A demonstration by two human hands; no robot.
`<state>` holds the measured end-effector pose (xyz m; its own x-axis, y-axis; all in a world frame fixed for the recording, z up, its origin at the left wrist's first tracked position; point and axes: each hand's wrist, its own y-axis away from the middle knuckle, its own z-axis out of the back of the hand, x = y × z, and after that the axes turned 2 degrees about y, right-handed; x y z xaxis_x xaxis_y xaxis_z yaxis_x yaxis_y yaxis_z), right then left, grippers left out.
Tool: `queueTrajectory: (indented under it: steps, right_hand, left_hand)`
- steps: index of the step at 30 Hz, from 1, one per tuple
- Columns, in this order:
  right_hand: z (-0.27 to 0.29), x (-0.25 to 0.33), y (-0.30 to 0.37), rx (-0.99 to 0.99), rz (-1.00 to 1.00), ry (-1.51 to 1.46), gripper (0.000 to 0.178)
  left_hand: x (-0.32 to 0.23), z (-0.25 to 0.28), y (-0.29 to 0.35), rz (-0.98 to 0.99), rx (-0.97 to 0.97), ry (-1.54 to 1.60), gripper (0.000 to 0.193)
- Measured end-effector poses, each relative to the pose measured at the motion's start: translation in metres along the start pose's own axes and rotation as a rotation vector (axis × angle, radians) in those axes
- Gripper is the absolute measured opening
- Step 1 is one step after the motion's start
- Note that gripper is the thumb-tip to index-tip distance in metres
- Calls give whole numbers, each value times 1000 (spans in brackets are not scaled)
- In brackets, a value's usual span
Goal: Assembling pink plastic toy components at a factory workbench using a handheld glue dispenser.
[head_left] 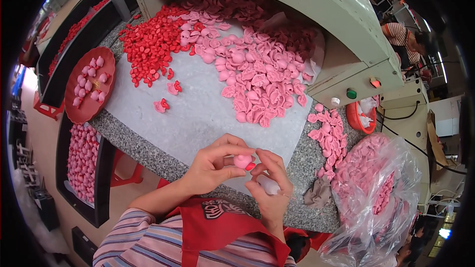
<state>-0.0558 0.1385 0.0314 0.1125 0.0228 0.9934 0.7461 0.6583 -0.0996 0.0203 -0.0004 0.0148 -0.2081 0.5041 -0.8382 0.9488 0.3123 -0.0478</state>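
Note:
Close in front of my body, my left hand [209, 167] pinches a small rounded pink plastic piece [242, 161] between thumb and fingers. A red plastic part [250, 166] sits at its right side, by the fingertips of my right hand [278, 180]. Tucked in the palm of my right hand is a small whitish squeeze bottle [268, 185], its tip hidden by the fingers. Ahead on the white sheet [198, 99] lie two pink pieces [161, 105] with red parts against them. Whether the held pink and red parts are joined, I cannot tell.
Heaps of red parts [148, 44] and pink shells [262, 79] lie under a pale machine hood [316, 5]. A red dish [74, 109] of pink pieces stands left, a black tray [101, 183] below it. At right are a red basket [352, 118], a grey cloth [317, 194] and a plastic bag [396, 178].

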Motion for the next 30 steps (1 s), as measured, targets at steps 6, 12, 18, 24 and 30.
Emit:
queueTrajectory:
  steps: [6, 12, 18, 24, 30]
  right_hand:
    - [-15, -2, -3, 30, -83, -8, 59]
    - [-26, 8, -5, -4, -78, 25, 56]
    - [-30, 3, -5, -27, -18, 106, 52]
    - [-40, 1, -12, 9, 30, 166, 44]
    - [-66, -32, -19, 39, 158, 179, 38]
  left_hand:
    - [1, 8, 1, -53, 21, -38, 39]
    - [-3, 10, 4, 35, -53, 87, 40]
    - [-2, 18, 3, 137, -47, 258, 38]
    - [7, 31, 12, 109, -103, 388, 35]
    - [8, 49, 30, 118, -290, 328, 29]
